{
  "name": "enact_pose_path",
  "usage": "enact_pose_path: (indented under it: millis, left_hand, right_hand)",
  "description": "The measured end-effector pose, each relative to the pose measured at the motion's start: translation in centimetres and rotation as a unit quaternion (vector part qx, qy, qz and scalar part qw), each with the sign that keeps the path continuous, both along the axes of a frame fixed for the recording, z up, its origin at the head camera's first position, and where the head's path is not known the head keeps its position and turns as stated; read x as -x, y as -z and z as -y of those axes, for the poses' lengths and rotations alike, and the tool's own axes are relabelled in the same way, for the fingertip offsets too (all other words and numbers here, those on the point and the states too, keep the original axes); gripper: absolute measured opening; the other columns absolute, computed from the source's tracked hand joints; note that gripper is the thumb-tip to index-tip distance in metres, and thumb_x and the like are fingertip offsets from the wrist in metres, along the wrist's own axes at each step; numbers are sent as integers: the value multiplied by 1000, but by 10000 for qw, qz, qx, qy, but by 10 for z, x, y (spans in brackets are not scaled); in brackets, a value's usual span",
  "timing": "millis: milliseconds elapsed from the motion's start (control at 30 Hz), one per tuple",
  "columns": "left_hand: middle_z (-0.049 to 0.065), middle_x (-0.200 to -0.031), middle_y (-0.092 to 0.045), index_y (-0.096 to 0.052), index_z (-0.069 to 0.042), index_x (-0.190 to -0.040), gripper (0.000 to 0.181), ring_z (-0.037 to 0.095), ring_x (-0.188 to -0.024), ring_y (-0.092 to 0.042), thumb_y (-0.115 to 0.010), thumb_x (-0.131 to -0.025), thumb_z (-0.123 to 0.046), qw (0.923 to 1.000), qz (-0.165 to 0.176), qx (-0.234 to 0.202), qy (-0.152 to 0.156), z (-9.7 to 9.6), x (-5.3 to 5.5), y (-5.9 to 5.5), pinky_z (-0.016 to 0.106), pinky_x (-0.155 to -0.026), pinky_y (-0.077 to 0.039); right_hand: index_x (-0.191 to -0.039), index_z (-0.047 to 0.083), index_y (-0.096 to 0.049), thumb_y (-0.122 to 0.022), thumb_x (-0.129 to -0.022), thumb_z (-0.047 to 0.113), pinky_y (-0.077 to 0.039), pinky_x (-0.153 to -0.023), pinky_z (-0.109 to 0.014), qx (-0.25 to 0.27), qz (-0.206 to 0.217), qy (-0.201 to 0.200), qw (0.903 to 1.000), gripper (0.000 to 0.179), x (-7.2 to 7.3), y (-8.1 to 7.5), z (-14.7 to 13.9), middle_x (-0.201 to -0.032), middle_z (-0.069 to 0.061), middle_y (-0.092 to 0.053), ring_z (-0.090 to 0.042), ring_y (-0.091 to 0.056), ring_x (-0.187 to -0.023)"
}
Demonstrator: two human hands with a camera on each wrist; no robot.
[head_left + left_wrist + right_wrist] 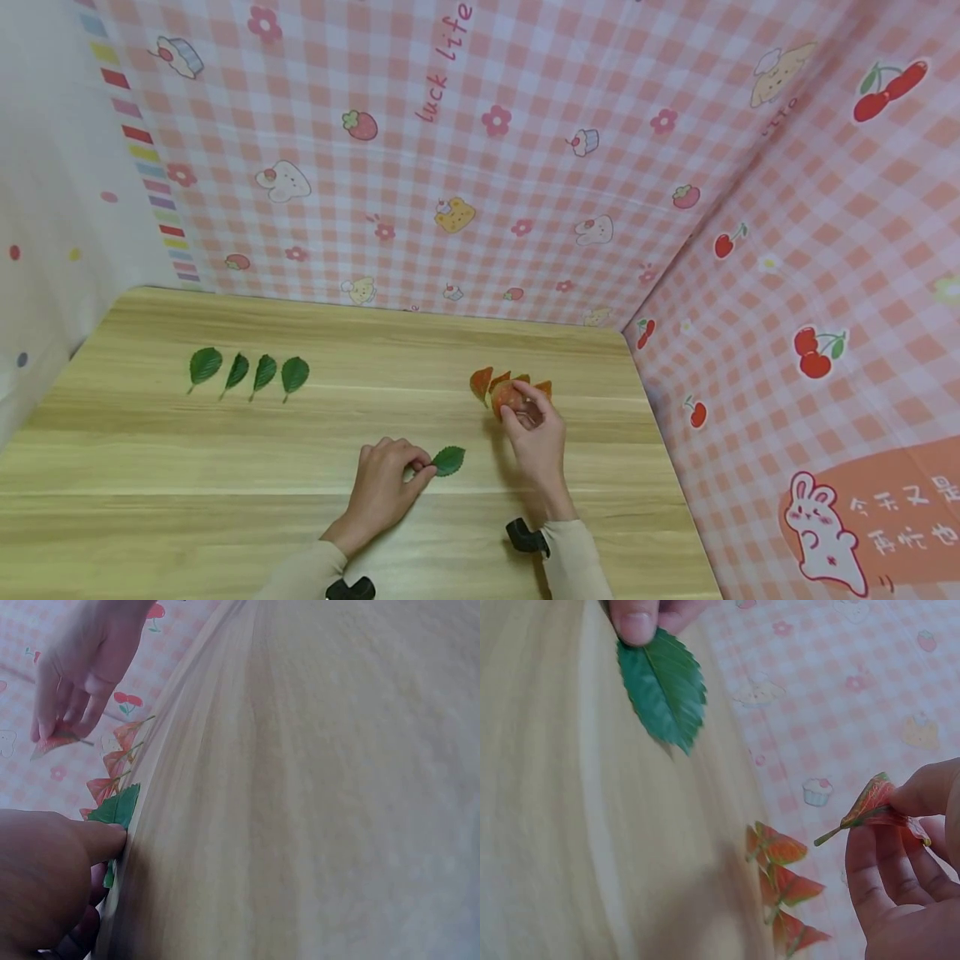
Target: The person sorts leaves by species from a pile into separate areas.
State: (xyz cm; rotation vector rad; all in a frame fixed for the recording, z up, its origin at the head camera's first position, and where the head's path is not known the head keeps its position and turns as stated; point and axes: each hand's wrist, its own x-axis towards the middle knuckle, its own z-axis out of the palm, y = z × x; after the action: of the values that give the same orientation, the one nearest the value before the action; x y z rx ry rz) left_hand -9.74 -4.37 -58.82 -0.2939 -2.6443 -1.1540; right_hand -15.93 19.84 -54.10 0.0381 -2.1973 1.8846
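My left hand (386,483) pinches a green leaf with toothed edges (450,461) by its stem end, low over the front middle of the table. In the right wrist view this leaf (664,690) shows its broad face. My right hand (542,437) holds a folded red-orange leaf (507,398) between thumb and fingers, raised above the table. Its stem sticks out freely in the right wrist view, where the leaf (870,802) looks creased along the middle. Just behind it lies a row of red-orange leaves (482,382), partly hidden by the hand.
Several green leaves (205,367) lie in a row at the back left of the wooden table (360,350). Pink checked cloth (420,167) rises behind the table, and another checked cloth (750,333) stands along the right edge. A pale cloth hangs at left.
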Motion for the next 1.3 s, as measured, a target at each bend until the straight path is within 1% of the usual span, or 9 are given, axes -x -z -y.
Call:
enact_pose_path:
  millis: [133, 333, 567, 767, 867, 1000, 1100, 1200, 1300]
  left_hand:
    - [-15, -78, -70, -83, -23, -85, 15, 7, -80, -58, -97, -88, -18, 10000, 19, -20, 3, 0, 0, 0, 33, -82, -34]
    - [-16, -77, -70, -83, -23, -84, 16, 7, -80, -57, -97, -88, -18, 10000, 21, -50, 3, 0, 0, 0, 34, -82, -34]
    - [-15, -77, -70, -83, -23, -85, 16, 7, -80, -57, -97, -88, -18, 10000, 18, -45, 4, 0, 0, 0, 34, -82, -34]
    - [-15, -77, -70, -83, -23, -85, 16, 7, -80, -58, -97, -88, -18, 10000, -4, -14, -3, 0, 0, 0, 34, -82, -34]
    - [-15, -77, -69, -83, -23, -85, 16, 7, -80, -58, -97, -88, -18, 10000, -17, -6, -7, 0, 0, 0, 33, -82, -34]
    - [-16, -77, -69, -83, -23, -84, 16, 6, -79, -57, -98, -87, -18, 10000, -35, -16, -6, 0, 0, 1, 33, -82, -34]
    - [-16, -77, -70, -83, -23, -84, 16, 6, -79, -57, -98, -87, -18, 10000, -39, -13, -2, 0, 0, 1, 33, -82, -34]
    - [-16, -77, -70, -83, -23, -84, 16, 6, -79, -58, -98, -88, -18, 10000, -32, 2, -7, 0, 1, 1, 33, -82, -34]
    - [-16, -77, -71, -83, -23, -84, 16, 7, -80, -59, -98, -88, -18, 10000, -36, 4, -6, 0, 0, 1, 33, -82, -34]
  right_hand:
    - [-137, -4, -73, -79, -96, -13, -62, -83, -14, 210, -77, 108, 9997, 43, 1, -4, -9, -131, -31, -72, -2, -74, -98]
    - [-132, -9, -74, -79, -93, -17, -63, -81, -14, 333, -214, 380, 9985, 40, 4, -7, -22, -126, -31, -71, -2, -74, -95]
    - [-130, -7, -76, -79, -96, -13, -62, -82, -14, 140, -197, 818, 9964, 35, 7, -8, -39, -122, -26, -74, -1, -74, -94]
    - [-131, -6, -77, -79, -97, -9, -60, -80, -11, -39, -196, 1079, 9940, 34, 8, -9, -52, -117, -27, -76, 2, -73, -92]
    - [-132, -7, -77, -79, -97, -10, -59, -78, -11, -57, -235, 1187, 9926, 34, 9, -8, -58, -113, -20, -77, 3, -72, -90]
    - [-130, -10, -76, -78, -96, -13, -59, -77, -11, 16, -282, 1320, 9908, 35, 12, -8, -66, -104, -5, -76, 3, -72, -89]
    - [-130, -11, -76, -78, -95, -13, -58, -75, -11, 24, -287, 1390, 9899, 35, 13, -8, -72, -103, -2, -76, 3, -72, -88]
    - [-131, -8, -77, -79, -96, -12, -56, -75, -10, -91, -225, 1460, 9890, 35, 14, -7, -78, -108, -9, -77, 4, -71, -87]
    - [-132, -5, -78, -79, -98, -9, -55, -75, -8, -256, -126, 1528, 9878, 35, 15, -6, -84, -114, -22, -76, 5, -70, -87]
